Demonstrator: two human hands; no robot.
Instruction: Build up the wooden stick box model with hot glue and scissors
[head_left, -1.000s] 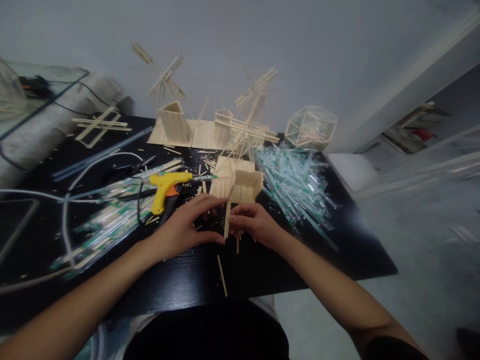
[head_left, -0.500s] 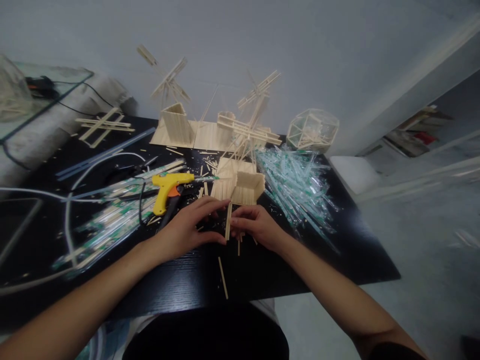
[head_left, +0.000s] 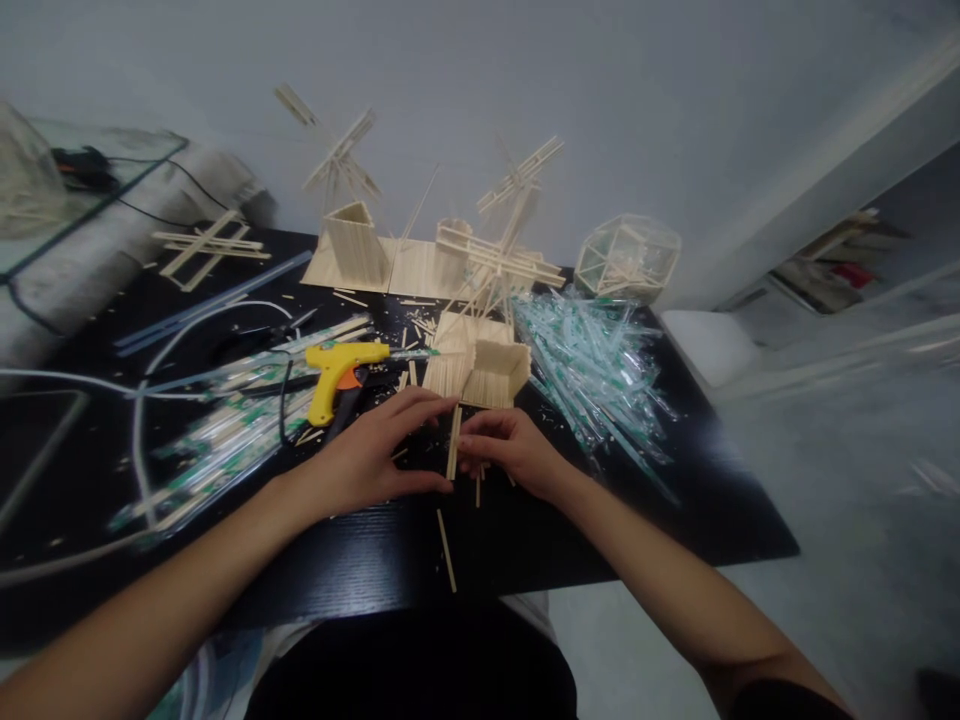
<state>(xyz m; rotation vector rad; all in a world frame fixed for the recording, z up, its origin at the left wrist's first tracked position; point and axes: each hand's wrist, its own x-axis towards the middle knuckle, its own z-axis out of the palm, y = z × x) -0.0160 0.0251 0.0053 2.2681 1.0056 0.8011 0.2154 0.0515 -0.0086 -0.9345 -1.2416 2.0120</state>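
A short bundle of thin wooden sticks [head_left: 454, 445] stands nearly lengthwise before me at the table's front. My left hand [head_left: 386, 445] spans it, fingertips at its far end and thumb at its near end. My right hand [head_left: 510, 450] pinches against its right side, thumb and fingers together. Just beyond the hands, an open-topped box of wooden sticks [head_left: 499, 372] rests on a stick base [head_left: 448, 355]. A yellow glue gun [head_left: 341, 375] lies left of that base, its nozzle pointing right. One loose stick [head_left: 446, 550] lies near the table edge.
Stick-built windmill models [head_left: 352, 245] line the wall at the back. Clear plastic wrappers [head_left: 600, 360] are heaped on the right, and packed sticks [head_left: 232, 430] lie on the left beside a white cable [head_left: 139, 430]. A glass polyhedron [head_left: 630, 258] stands back right on the black table [head_left: 712, 500].
Hardly anything differs. Both hands keep their places around the sticks, and the view has shifted very slightly.
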